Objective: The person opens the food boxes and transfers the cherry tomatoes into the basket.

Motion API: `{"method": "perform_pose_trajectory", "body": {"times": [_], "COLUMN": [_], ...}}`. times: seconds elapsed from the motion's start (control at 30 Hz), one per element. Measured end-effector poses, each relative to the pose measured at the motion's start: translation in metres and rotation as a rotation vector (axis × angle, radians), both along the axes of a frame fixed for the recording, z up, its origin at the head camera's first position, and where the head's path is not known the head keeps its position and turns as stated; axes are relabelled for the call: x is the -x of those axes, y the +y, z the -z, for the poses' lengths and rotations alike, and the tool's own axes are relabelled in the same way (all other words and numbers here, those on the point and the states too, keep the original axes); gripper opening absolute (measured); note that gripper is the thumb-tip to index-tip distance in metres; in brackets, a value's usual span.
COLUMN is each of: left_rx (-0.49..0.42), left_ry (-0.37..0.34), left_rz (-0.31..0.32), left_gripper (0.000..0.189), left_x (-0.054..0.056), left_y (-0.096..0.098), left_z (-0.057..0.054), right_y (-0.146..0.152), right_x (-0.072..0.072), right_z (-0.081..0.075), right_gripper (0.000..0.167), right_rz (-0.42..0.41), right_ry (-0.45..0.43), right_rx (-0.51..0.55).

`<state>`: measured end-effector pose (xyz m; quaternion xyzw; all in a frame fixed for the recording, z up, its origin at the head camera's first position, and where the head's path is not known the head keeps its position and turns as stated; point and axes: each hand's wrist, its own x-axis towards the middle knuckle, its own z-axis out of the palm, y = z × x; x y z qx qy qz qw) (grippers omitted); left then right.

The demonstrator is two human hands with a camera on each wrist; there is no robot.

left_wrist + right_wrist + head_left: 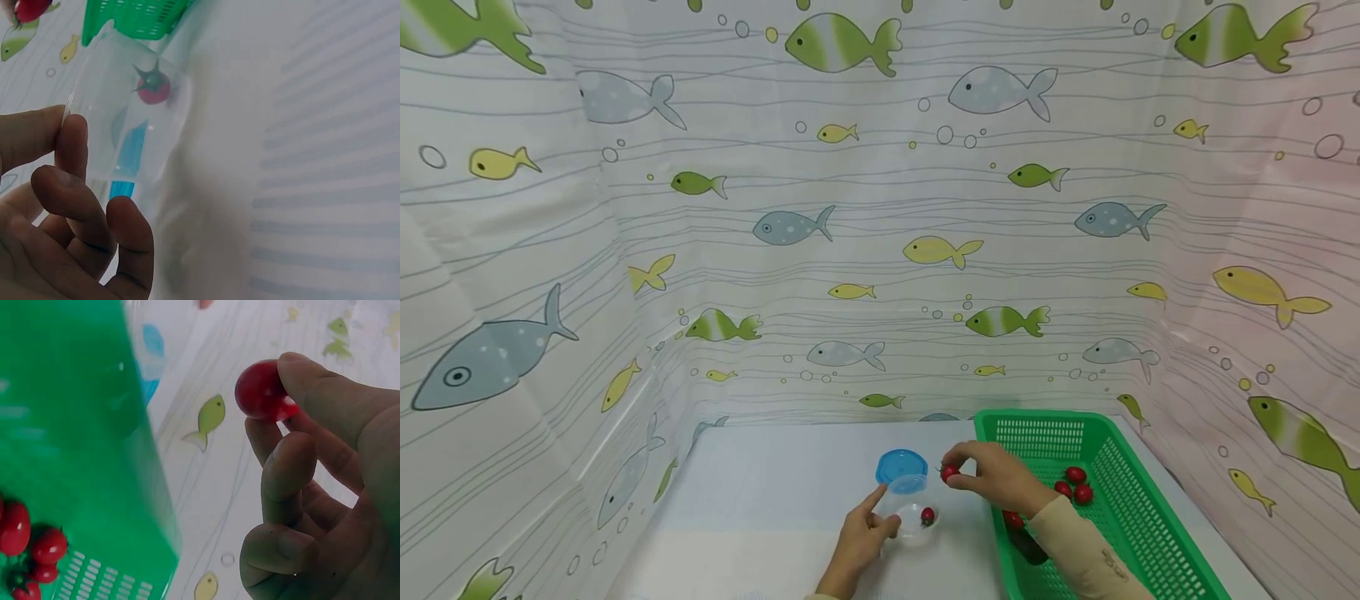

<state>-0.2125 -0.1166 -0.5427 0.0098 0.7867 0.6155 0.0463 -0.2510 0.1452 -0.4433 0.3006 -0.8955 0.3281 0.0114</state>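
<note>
Between thumb and fingers my right hand [996, 477] pinches a cherry tomato [265, 390], held up beside the green basket's left wall and to the right of the tub. My left hand [863, 533] pinches the rim of a clear plastic tub [100, 94], thumb and forefinger on its edge. One cherry tomato [154, 86] with its green stem lies inside that tub. Behind the tub, a round blue lid [901, 467] lies on the white table, partly covered by the tub in the head view.
A green plastic basket [1157, 492] with perforated walls stands on the right of the table [752, 483]. Several cherry tomatoes [1076, 475] and a dark object [1028, 547] lie in it. Fish-patterned sheeting [880, 192] encloses the back and sides.
</note>
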Motion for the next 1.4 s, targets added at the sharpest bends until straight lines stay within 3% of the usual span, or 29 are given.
{"method": "perform_pose_trajectory", "body": {"times": [0.43,0.77,1.03,1.4], "left_rx": [-0.005,0.011,0.015,0.009], "left_ry": [0.004,-0.021,-0.016,-0.015], "left_rz": [0.005,0.002,-0.003,0.004], "left_gripper": [0.066,0.068,0.067,0.066], "left_x": [0.0,0.0,0.001,0.0], "left_y": [0.001,0.0,0.0,0.0], "left_z": [0.002,0.001,0.003,0.001], "right_y": [0.058,0.095,0.118,0.133], "right_x": [-0.005,-0.003,0.003,0.016], "right_z": [-0.004,0.007,0.03,0.056], "right_gripper": [0.024,0.022,0.023,0.022], "right_rz": [0.174,0.232,0.307,0.38], "right_ry": [-0.073,-0.016,-0.03,-0.129], "right_rx": [0.05,-0.034,-0.118,-0.188]}}
